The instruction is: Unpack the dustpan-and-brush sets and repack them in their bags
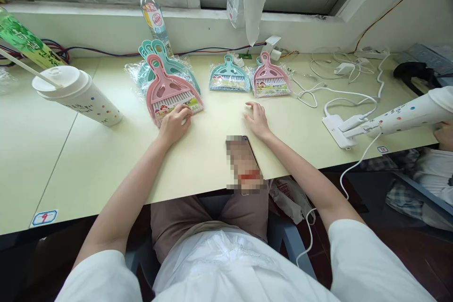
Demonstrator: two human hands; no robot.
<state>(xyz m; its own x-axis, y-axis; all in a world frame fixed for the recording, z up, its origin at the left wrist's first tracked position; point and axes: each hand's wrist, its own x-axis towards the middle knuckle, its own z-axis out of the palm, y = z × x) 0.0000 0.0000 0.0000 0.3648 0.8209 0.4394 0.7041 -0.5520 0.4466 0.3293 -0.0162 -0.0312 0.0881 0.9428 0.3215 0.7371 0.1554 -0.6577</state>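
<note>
While the left hand [176, 123] rests at the front edge of the near pink dustpan set [172, 86], the right hand [258, 121] lies on the table [201, 160], just above the phone [244, 160]; progress: hard to call from one view; the pink set has its brush and printed card in place, lying over a teal stack [186, 71] with clear film around it; further right, a teal set [229, 75] and a second pink set [271, 78] lie side by side with brush and card showing, a teal handle peeking out behind the pink one; so the sets look assembled, but the overlap hides the exact count, so can't say how much is left.

Fingers: left ones loosely curled, narrow gap to the thumb, tips touching the pink set's lower right corner; no firm pinch shows, reads as a resting touch; right ones slightly bent and moderately spread, holding nothing; nearest thing is the phone, with the two far sets well beyond the fingertips; white cup [92, 94] sits left of the left hand, apart from it.
</note>
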